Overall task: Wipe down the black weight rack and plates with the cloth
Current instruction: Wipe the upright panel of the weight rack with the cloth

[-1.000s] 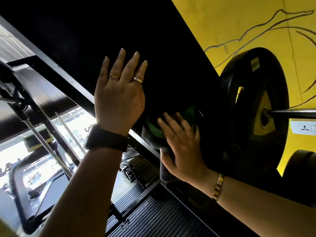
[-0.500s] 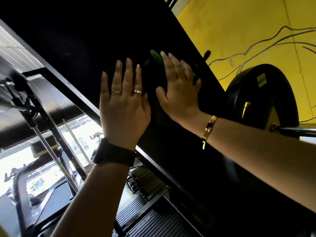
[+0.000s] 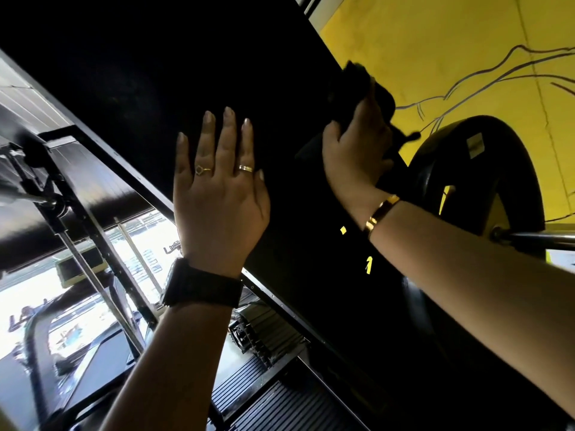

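A wide black rack beam (image 3: 186,57) slants across the view from upper left to lower right. My left hand (image 3: 217,194) lies flat on its face, fingers straight and spread. My right hand (image 3: 354,150) grips a dark cloth (image 3: 361,85) at the beam's right edge, fingers curled round it; the cloth looks almost black in the shadow. A black weight plate (image 3: 485,169) hangs on a steel bar (image 3: 535,236) just right of that hand. Further plates lower right are lost in shadow.
A yellow wall (image 3: 435,35) with black line drawing stands behind the plate. Thin black rack posts (image 3: 93,225) and a cable run at the left. Below are treadmills (image 3: 93,362) with ribbed decks, and bright windows behind them.
My right hand has swept the cloth up the beam, from beside the plate to its upper right edge, and curled round it. The left hand stays flat on the beam.
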Motion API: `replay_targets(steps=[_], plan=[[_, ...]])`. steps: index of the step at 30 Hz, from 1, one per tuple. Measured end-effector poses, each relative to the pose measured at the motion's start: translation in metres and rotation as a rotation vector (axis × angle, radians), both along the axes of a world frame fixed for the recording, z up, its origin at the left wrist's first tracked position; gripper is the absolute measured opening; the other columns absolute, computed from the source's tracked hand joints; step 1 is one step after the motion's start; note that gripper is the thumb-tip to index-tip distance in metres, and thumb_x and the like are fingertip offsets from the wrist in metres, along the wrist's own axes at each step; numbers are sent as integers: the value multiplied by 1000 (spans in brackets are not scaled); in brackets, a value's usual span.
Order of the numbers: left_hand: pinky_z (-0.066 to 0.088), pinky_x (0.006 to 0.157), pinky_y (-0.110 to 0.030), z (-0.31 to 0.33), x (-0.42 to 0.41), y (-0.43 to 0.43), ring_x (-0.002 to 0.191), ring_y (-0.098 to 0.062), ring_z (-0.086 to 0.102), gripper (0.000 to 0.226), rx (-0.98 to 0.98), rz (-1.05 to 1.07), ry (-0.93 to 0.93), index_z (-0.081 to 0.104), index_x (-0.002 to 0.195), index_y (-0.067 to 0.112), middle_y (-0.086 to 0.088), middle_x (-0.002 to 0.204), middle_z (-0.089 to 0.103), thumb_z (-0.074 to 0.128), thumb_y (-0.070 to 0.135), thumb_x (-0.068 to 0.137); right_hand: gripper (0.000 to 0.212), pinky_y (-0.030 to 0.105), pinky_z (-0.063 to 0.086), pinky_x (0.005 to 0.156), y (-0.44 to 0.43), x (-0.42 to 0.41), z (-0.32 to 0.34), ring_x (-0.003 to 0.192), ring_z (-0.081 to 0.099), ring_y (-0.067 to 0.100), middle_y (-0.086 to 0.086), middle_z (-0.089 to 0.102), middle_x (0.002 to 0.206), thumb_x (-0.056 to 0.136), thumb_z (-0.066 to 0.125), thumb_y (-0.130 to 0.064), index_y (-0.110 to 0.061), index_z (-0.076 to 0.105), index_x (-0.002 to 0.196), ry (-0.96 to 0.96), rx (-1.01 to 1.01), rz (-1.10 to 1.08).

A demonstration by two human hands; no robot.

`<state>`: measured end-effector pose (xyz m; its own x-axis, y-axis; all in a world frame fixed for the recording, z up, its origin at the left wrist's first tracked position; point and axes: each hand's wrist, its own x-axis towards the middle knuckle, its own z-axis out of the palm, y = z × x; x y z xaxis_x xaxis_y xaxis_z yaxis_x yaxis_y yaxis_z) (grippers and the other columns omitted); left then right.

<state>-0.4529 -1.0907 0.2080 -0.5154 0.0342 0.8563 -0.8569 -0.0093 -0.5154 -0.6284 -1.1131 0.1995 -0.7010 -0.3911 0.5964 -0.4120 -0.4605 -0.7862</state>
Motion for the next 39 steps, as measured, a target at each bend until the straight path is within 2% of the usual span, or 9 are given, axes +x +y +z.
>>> replay_targets(steps=[5,10,13,18,23,26,31,35,39], plan=[[12,119,-46,0,-1,3,146,-28,25,52,13,-17,1,38,149,13,-11,155,33,29,34,103,85,64,25,104,14,53,-57,143,21,33,6,19,159,84,30,-61,-24,2,155,165,-21,-133],[16,118,-46,-1,-1,5,145,-30,28,49,29,-29,-13,42,146,13,-9,153,38,27,33,105,73,60,29,104,31,86,-145,143,23,37,11,25,155,85,40,-48,-31,9,150,591,-171,-168],[22,117,-48,0,-1,8,141,-31,36,49,35,-89,-18,52,140,14,-6,147,47,25,31,103,69,62,31,100,31,79,-205,141,24,37,10,27,152,84,43,-40,-34,16,147,665,-203,-131],[18,117,-52,-35,-11,14,142,-29,34,48,153,-99,-47,50,141,13,-5,149,46,31,29,100,69,52,30,99,37,65,-294,137,25,42,15,26,151,82,44,-38,-25,19,145,661,-42,-94],[4,118,-49,-109,-21,17,145,-29,26,64,275,-12,-40,39,148,11,-8,155,34,2,35,102,77,68,41,91,46,36,-373,128,31,47,14,13,156,76,55,-40,-21,19,141,953,138,-62],[2,119,-46,-149,-28,18,146,-28,25,61,299,7,3,34,150,10,-9,157,30,3,35,104,51,64,49,82,48,31,-366,119,42,43,22,35,143,99,31,-42,-19,22,143,779,192,-61],[-2,120,-42,-188,-33,13,146,-24,20,52,283,4,15,32,151,12,-7,158,26,22,33,105,61,55,47,90,52,69,-313,114,53,45,26,45,137,102,16,-48,-9,21,148,340,265,-5],[-1,120,-42,-209,-35,9,145,-24,19,53,261,43,26,30,152,13,-7,158,20,19,37,106,78,61,40,95,46,61,-341,128,33,40,19,29,145,88,44,-40,-18,7,153,648,194,-97],[-3,120,-40,-230,-39,8,144,-23,22,54,274,19,51,35,150,14,-8,156,23,18,37,105,110,67,44,86,50,30,-405,128,32,43,19,29,146,53,88,-33,-22,22,141,979,294,-23]])
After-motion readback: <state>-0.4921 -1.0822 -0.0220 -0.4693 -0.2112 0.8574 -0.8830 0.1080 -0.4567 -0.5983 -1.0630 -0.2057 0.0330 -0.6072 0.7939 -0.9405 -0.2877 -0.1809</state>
